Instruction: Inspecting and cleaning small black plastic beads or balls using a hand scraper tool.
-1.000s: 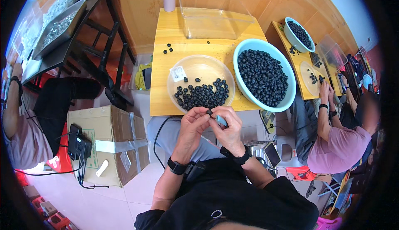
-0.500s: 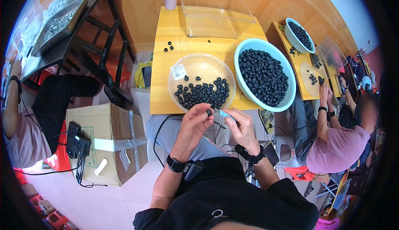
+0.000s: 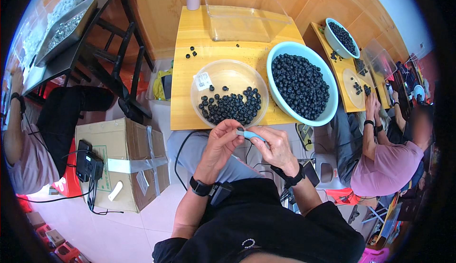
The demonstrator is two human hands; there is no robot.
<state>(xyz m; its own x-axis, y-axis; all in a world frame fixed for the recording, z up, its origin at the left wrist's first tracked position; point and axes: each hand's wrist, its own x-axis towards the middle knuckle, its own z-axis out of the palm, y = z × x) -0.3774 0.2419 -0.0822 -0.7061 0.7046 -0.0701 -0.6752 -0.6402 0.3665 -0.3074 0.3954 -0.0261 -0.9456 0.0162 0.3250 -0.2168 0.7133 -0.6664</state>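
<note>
Near the centre of the frame, the right hand (image 3: 277, 146) grips a small light-blue tool (image 3: 250, 134). The left hand (image 3: 221, 142) pinches at the tool's tip; what it pinches is too small to tell. Just above the hands, on the yellow bench (image 3: 183, 99), a clear bowl (image 3: 209, 73) holds dark berries (image 3: 231, 107). A light-blue basin (image 3: 332, 108) of berries touches its right side.

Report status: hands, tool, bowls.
Left hand pinches something small at the blue tool's tip. Right hand grips the tool. Both just short of clear bowl; nothing between.
</note>
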